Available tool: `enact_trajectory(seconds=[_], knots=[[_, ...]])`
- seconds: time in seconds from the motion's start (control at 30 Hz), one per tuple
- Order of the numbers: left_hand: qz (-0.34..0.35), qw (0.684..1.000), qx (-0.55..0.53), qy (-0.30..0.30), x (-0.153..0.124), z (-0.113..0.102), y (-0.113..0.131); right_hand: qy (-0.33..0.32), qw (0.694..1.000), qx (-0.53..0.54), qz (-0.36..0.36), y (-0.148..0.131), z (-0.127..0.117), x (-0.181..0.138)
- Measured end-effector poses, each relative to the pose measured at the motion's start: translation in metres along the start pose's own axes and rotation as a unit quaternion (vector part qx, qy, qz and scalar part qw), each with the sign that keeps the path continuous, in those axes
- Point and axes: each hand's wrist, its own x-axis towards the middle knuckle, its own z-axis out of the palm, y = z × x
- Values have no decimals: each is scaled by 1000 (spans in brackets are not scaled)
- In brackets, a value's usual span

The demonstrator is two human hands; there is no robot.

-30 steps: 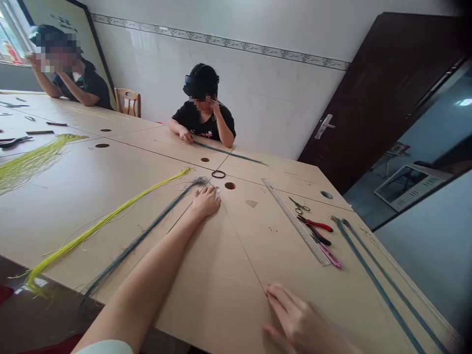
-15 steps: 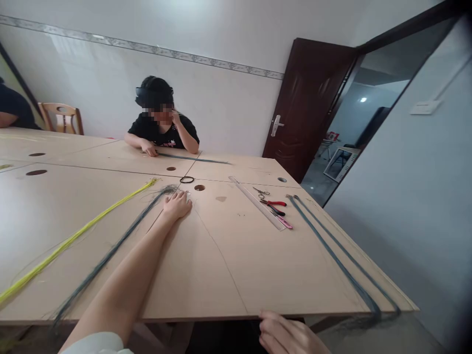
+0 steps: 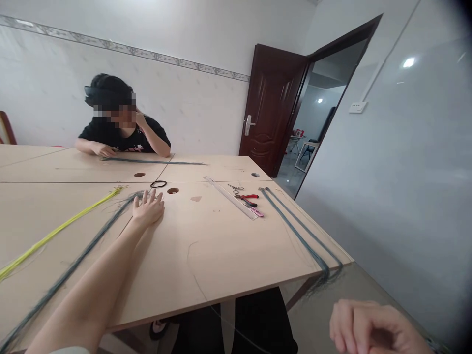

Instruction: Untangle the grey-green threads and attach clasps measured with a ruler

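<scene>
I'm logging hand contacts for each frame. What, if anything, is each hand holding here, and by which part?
The left hand lies flat and open near the end of the grey strand bundle, gripping nothing. The right hand is curled beyond the table edge; any thread held cannot be told.

Pale wood table [image 3: 228, 246], yellow strand bundle [image 3: 62, 226], grey-blue strand bundle [image 3: 73, 268], red-handled pliers [image 3: 248, 196], dark brown door [image 3: 271, 105]

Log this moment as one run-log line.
left hand: flat on table, fingers spread, beside grey strand bundle | right hand: curled, off table edge | ruler, pliers: untouched
</scene>
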Motion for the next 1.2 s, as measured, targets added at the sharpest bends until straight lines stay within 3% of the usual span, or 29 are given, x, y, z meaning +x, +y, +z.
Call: enact_trajectory(seconds=[0.13, 0.27, 0.3, 0.4, 0.47, 0.53, 0.63, 0.83, 0.93, 1.2], knots=[[52, 997, -11, 62, -9, -18, 20, 53, 992, 99, -56, -1, -13, 9], [102, 988, -66, 99, -28, -51, 75, 50, 995, 59, -66, -2, -11, 47], [117, 975, -174, 80, -37, -62, 94, 51, 996, 36, -70, -1, -8, 60], [206, 942, -265, 14, -78, -98, 153, 75, 993, -25, -93, -2, 6, 99], [255, 844, -459, -112, -112, -121, 185, 109, 985, -80, -105, -2, 16, 117], [253, 750, -573, -211, -142, -139, 205, 135, 974, -128, -131, -2, 26, 126], [179, 675, -666, -262, -174, -149, 216, 161, 952, -173, -196, -1, 38, 125], [59, 535, -784, -309, -209, -143, 222, 243, 903, -208, -288, 4, 55, 107], [29, 527, -793, -304, -222, -146, 227, 277, 875, -223, -329, 5, 56, 102], [25, 574, -778, -254, -245, -156, 221, 268, 821, -300, -406, 7, 55, 99]])
